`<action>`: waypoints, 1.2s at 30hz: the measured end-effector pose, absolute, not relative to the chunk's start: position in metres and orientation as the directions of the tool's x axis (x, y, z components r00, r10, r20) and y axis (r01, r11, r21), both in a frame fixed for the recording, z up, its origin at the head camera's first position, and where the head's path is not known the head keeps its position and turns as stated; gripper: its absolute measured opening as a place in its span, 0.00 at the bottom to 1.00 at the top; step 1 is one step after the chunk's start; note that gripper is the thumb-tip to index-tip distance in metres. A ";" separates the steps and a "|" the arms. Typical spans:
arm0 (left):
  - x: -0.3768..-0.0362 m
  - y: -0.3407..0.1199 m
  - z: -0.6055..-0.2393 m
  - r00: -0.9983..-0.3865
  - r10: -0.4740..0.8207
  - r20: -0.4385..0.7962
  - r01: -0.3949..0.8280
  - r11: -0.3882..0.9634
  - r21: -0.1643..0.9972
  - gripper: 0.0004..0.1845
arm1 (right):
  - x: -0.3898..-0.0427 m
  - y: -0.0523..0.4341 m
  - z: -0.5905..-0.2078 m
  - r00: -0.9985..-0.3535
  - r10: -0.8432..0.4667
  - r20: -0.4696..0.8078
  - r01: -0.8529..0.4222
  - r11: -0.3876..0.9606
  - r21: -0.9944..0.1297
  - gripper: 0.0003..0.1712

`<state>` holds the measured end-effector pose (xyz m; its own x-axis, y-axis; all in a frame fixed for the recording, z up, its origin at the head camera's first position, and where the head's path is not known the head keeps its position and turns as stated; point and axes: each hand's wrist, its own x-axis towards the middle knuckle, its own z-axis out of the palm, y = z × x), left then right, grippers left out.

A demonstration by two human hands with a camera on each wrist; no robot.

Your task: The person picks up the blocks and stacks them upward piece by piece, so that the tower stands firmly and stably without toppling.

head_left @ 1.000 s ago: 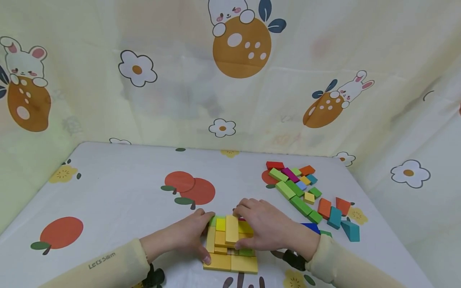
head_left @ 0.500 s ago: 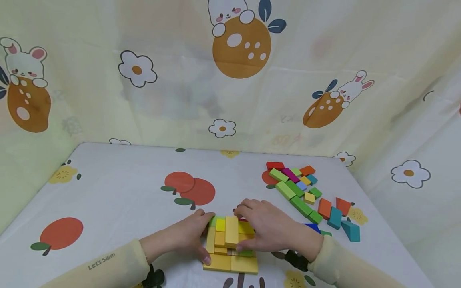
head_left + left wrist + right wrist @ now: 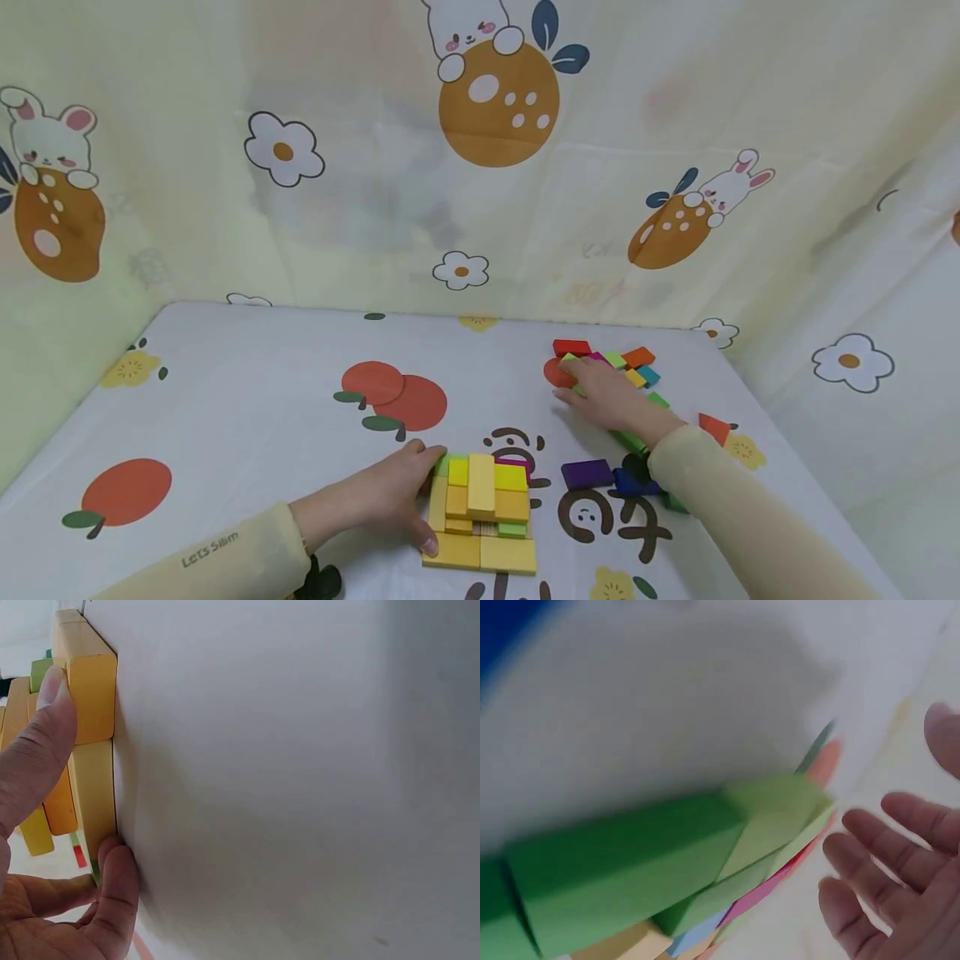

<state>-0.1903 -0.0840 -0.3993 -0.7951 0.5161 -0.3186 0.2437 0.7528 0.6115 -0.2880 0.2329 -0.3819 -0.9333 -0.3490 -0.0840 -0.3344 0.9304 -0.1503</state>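
A low stack of wooden blocks (image 3: 480, 552), mostly yellow with some green, stands near the table's front edge. My left hand (image 3: 384, 498) spans its left side, holding it between the thumb at the near corner and the fingers at the far one. In the left wrist view the thumb lies on a yellow block (image 3: 94, 697). On top of the stack rests a long pale yellow block (image 3: 481, 485). My right hand (image 3: 603, 396) reaches over the loose blocks at the right. The right wrist view has its fingers (image 3: 889, 866) spread, beside a row of green blocks (image 3: 630, 862).
Loose blocks in the right area include a red one (image 3: 572, 347), an orange one (image 3: 639, 357) and a red triangle (image 3: 714, 427). A purple block (image 3: 587, 474) and a blue one (image 3: 630, 483) lie between them and the stack. A printed curtain (image 3: 360, 225) hangs behind the table.
My right hand has left the stack and moved away to the right, over the loose blocks. The purple block it covered now shows. The left hand stays at the stack.
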 end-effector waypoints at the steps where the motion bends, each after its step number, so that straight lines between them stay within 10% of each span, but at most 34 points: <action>1: -0.190 -0.084 -0.400 -0.794 0.519 -0.317 0.246 0.751 0.613 0.58 | -0.294 0.235 -0.384 -0.945 -0.313 -0.097 -0.301 0.946 -0.120 0.33; 15: -0.193 -0.083 -0.401 -0.784 0.533 -0.317 0.265 0.750 0.606 0.59 | -0.343 0.243 -0.388 -0.967 -0.123 -0.225 -0.127 0.992 0.002 0.11; 36: -0.190 -0.085 -0.399 -0.790 0.523 -0.319 0.254 0.753 0.607 0.59 | -0.283 0.221 -0.389 -0.831 -0.556 -0.031 -0.548 0.826 -0.129 0.24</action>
<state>-0.1900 -0.0846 -0.3990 -0.7903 0.5232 -0.3188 0.2540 0.7533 0.6067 -0.2835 0.2213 -0.3894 -0.8307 -0.5559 -0.0306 -0.5482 0.8264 -0.1286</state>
